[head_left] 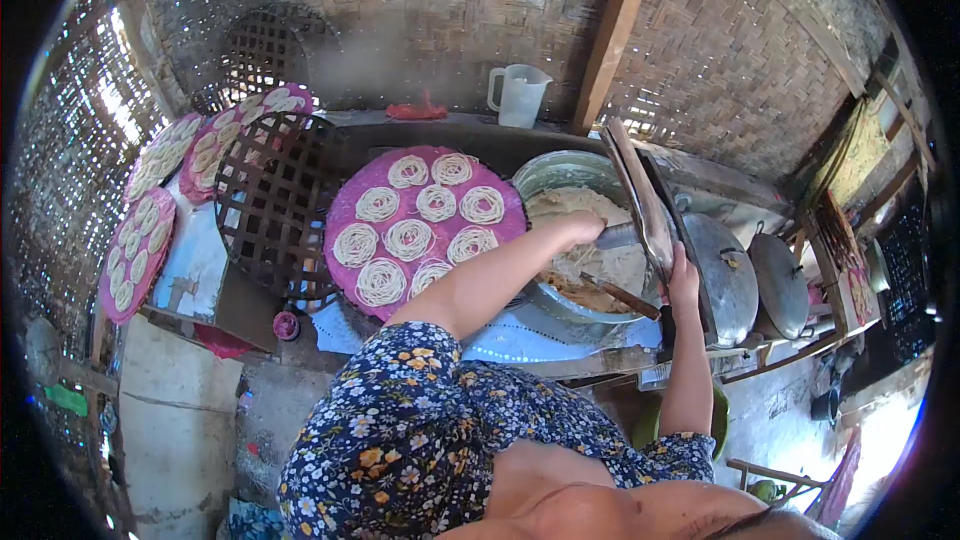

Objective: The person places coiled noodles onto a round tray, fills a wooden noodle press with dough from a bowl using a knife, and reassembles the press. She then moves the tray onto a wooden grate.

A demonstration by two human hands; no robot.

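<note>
My left hand [583, 228] reaches over a large metal basin [540, 172] and is closed on a grey, smooth metal piece [619, 236], whose kind I cannot make out. Under it in the basin lies a pale dough-like mass [575, 204]. My right hand [681, 282] is wrapped round the near end of a long wood-and-metal bar [640, 195], which slants over the basin's right side. A brown stick-like handle [622, 296] leans across the near rim. Left of the basin is a round pink tray [343, 202] bearing several coiled noodle nests [409, 239].
A dark lattice rack [262, 205] stands left of the tray, with more pink trays of nests [135, 255] behind and beside it. Two large metal lids [722, 275] are on the right. A clear plastic jug [521, 98] stands by the woven wall; a wooden post [617, 35] rises beside it.
</note>
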